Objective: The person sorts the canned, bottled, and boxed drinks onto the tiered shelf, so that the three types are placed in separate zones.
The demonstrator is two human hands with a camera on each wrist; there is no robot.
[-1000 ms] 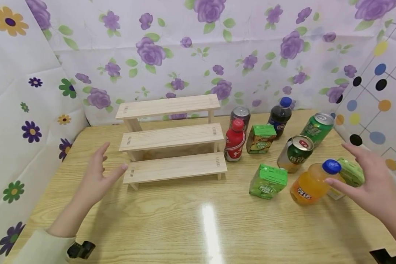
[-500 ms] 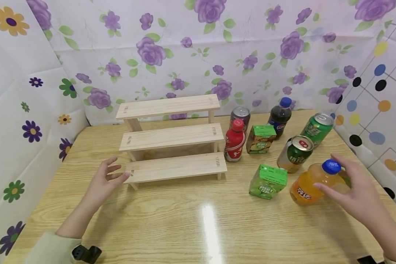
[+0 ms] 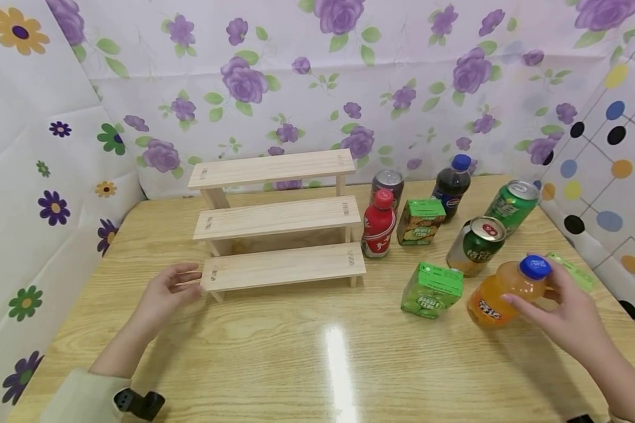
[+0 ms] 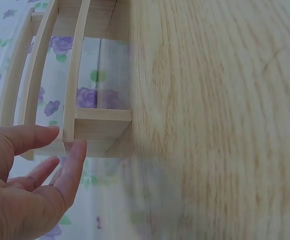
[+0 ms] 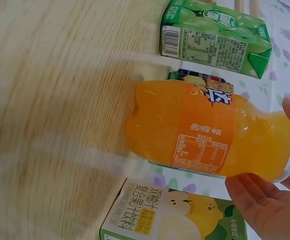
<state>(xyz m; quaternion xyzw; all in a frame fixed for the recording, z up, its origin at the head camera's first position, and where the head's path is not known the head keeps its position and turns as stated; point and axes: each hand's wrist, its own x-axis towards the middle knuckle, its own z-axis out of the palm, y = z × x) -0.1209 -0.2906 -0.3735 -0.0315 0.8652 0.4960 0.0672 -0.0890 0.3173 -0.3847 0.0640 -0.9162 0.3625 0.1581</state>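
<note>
My right hand (image 3: 568, 311) grips a bottle of orange soda (image 3: 489, 302) with a blue cap, upright on the wooden table. In the right wrist view its thumb is at the bottle's neck, and its fingers (image 5: 244, 192) curl against the far shoulder. Beside the bottle are a green juice box (image 3: 431, 294) and, partly behind my hand, a pale green and yellow juice box (image 5: 172, 212). My left hand (image 3: 164, 302) is at the left end of a three-step wooden shelf (image 3: 283, 267), fingers relaxed, with thumb and fingertips (image 4: 79, 150) right at the lowest board's end.
Several other drinks stand right of the shelf: a red bottle (image 3: 378, 229), a dark can (image 3: 388, 182), a brown-green juice box (image 3: 419, 226), a Pepsi bottle (image 3: 451, 187), a green-gold can (image 3: 473, 249) and a green can (image 3: 512, 208). Patterned cloth (image 3: 296, 94) surrounds the table (image 3: 275, 352).
My right hand has moved left and inward onto the orange soda bottle. My left hand has moved right and down to the shelf's left end, its fingers drawing closer together.
</note>
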